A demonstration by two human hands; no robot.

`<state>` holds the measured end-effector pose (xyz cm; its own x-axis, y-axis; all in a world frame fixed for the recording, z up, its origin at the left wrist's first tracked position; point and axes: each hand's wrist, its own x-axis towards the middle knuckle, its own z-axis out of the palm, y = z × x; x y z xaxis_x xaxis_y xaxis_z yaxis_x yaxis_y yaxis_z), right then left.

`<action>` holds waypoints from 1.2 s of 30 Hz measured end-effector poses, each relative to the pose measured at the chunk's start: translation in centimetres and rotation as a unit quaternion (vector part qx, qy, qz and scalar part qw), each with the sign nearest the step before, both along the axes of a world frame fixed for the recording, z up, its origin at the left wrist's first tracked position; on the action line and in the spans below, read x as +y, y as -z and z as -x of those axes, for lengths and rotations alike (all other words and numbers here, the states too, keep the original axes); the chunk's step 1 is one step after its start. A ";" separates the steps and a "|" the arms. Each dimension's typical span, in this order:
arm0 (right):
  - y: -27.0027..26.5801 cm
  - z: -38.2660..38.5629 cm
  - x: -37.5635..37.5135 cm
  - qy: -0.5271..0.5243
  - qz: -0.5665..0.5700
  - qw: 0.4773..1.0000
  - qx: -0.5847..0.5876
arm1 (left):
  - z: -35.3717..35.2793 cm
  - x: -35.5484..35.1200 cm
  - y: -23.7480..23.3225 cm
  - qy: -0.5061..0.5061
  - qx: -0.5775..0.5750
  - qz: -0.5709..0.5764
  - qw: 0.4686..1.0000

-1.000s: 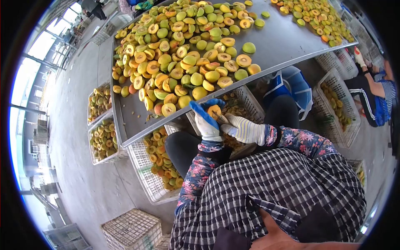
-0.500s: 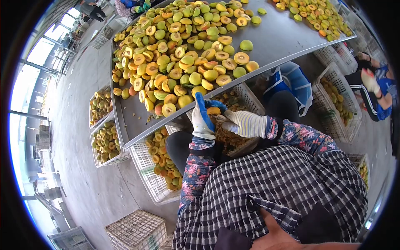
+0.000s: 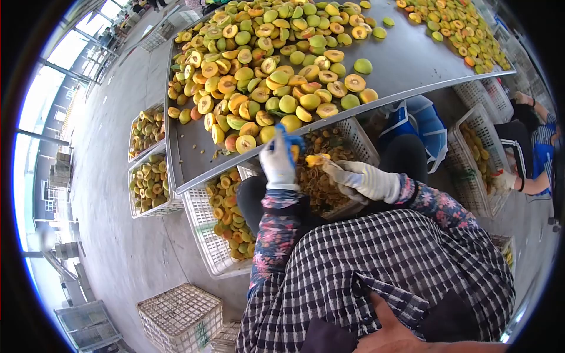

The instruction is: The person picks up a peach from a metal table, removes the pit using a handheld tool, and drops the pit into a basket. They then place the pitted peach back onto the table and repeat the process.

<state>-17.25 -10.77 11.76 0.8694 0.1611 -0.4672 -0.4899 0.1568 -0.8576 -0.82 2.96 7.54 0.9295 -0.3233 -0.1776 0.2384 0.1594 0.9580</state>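
My left hand [image 3: 279,160], in a white glove with a blue-coated palm, is closed around a peach half [image 3: 295,152] just below the table edge. Blue fingers cover most of that fruit. To its right, my right hand [image 3: 368,180] wears a striped whitish glove, fingers pinched together. A small yellow-orange piece [image 3: 318,159] sticks out at its fingertips; I cannot tell whether it is fruit or part of a tool. Beneath both hands, a crate [image 3: 366,141] holds brownish-yellow scraps. Halved peaches [image 3: 259,82] lie heaped on the metal table [image 3: 400,65] beyond.
A crate of peach halves [image 3: 203,235] stands by my left leg, with two more filled crates [image 3: 134,172] farther left. An upturned crate [image 3: 179,312] sits on the floor. Right of my knees are a blue-and-white bucket [image 3: 429,126], more crates [image 3: 491,206] and another person [image 3: 541,141].
My hands have drawn apart: the right has moved right, away from the fruit in the left, with the yellow-orange piece now showing at its fingertips. The camera view has shifted slightly.
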 end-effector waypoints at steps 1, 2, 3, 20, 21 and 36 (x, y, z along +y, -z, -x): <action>1.6 0.7 -0.9 -0.001 0.103 0.990 -0.094 | -1.5 1.5 0.4 -0.042 0.027 0.005 0.999; 4.6 1.2 -1.7 0.000 0.202 0.961 -0.188 | -2.0 2.9 -0.4 -0.069 0.006 0.000 0.998; 6.1 1.5 -2.2 0.003 0.296 0.914 -0.277 | -3.1 5.1 -0.7 -0.103 -0.057 -0.061 0.991; 2.8 0.9 -2.4 -0.099 0.585 0.784 -0.183 | -13.4 5.7 0.0 0.202 -0.225 -0.679 0.669; 2.9 0.8 -2.6 -0.099 0.589 0.782 -0.178 | -13.9 5.5 0.5 0.209 -0.226 -0.666 0.679; 1.3 -1.8 -1.1 0.106 0.419 0.817 -0.380 | -6.2 3.5 -3.3 0.111 0.153 0.214 0.958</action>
